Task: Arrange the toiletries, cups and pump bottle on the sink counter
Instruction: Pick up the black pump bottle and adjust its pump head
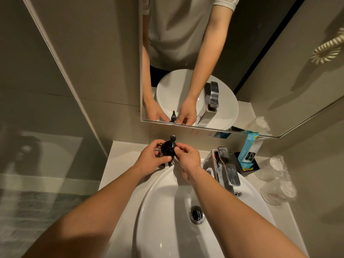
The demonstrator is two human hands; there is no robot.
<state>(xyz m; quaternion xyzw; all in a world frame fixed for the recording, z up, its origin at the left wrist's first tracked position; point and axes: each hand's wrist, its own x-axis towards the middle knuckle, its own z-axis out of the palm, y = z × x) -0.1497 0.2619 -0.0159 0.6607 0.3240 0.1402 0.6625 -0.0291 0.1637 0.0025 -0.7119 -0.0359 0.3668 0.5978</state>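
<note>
A dark pump bottle [168, 147] stands upright on the counter behind the basin, at the back left. My left hand [151, 159] wraps its left side and my right hand [187, 158] grips its right side, thumb near the pump neck. To the right of the tap, a black tray [250, 167] holds a blue toiletry packet [246, 155] leaning on the wall. Two clear plastic-wrapped cups [277, 190] lie on the counter at the far right.
A white oval basin [158, 202] with a chrome drain [195, 214] fills the counter's middle. The chrome tap [228, 168] rises at its back right. A mirror [204, 62] hangs behind, its lower edge just above the bottle. A coiled cord [328, 51] hangs on the right wall.
</note>
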